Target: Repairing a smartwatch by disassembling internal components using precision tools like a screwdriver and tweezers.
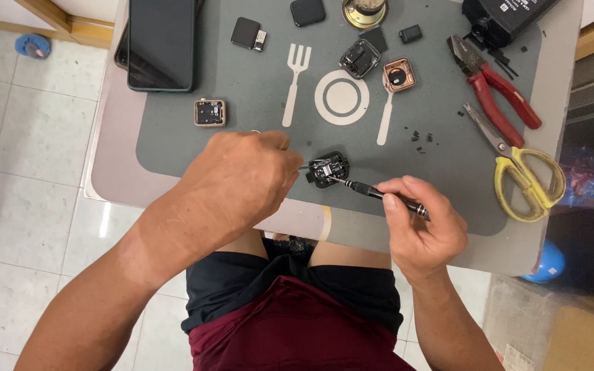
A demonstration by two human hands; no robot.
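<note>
A small black opened watch case (328, 169) lies near the front edge of a grey placemat (256, 89). My left hand (242, 178) is closed around thin metal tweezers whose tip (304, 166) reaches the case's left side. My right hand (421, 223) grips a slim black screwdriver (379, 194), and its tip rests inside the case.
Further back on the mat lie a dark phone (161, 42), a gold watch case (210, 113), a rose-gold case (399, 74), a black case (359, 58) and small screens (247, 32). Red pliers (496, 89) and yellow scissors (524, 172) sit at right. Tiny black bits (421, 137) are scattered.
</note>
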